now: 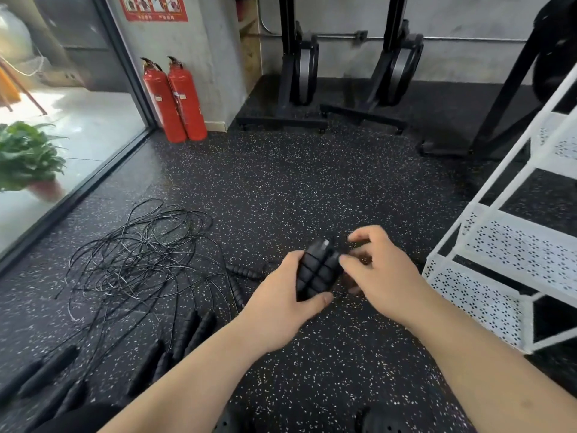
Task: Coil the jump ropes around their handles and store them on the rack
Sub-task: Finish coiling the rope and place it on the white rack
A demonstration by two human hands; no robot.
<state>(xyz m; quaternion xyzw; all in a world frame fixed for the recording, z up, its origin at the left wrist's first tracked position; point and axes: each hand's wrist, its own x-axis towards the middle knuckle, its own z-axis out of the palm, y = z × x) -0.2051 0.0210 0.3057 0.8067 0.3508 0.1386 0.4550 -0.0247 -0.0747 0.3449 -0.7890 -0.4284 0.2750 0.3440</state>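
Head view: left hand (281, 310) grips paired handles (315, 270) just left of rack (505, 242); right hand (384, 270) pinches at their top, seemingly the cord.
Technique: keep turns tight, side by side.
Loose ropes (137, 251): floor, farther left of rack.

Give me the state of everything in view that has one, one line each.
Left hand, grips the paired handles from the left.
Right hand, pinches the handles' right side; rope there too blurred to tell.
Paired handles, held together, off the floor.
Loose ropes, uncoiled, tangled on the floor.
Other handles, lying on the floor.
Rack, standing at right.
Fire extinguishers, upright by the wall.
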